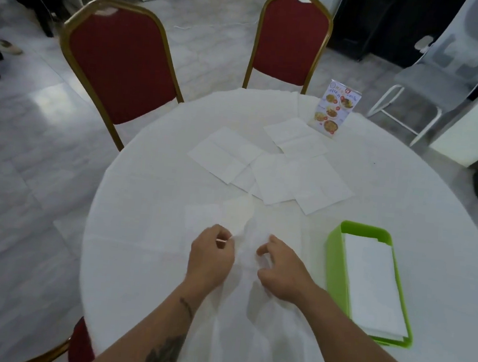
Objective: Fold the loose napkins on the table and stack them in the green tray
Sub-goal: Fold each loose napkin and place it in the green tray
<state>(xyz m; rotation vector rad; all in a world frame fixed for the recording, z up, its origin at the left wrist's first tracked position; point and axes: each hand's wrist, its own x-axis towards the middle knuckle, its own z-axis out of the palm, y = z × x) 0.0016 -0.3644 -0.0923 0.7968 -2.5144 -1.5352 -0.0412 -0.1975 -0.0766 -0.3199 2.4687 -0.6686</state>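
A white napkin [238, 214] lies crumpled and partly lifted on the white tablecloth in front of me. My left hand [210, 256] pinches its left edge between thumb and fingers. My right hand [280, 269] hovers over its right part with fingers curled; whether it holds the paper I cannot tell. Several loose unfolded napkins [280, 167] lie overlapping at the table's middle. The green tray [334, 258] stands to the right with a stack of folded napkins [371, 286] inside.
A printed menu stand [332, 108] stands at the far right of the round table [144, 230]. Two red chairs with gold frames [117, 62] sit behind the table. A third chair's corner [80, 347] shows near left.
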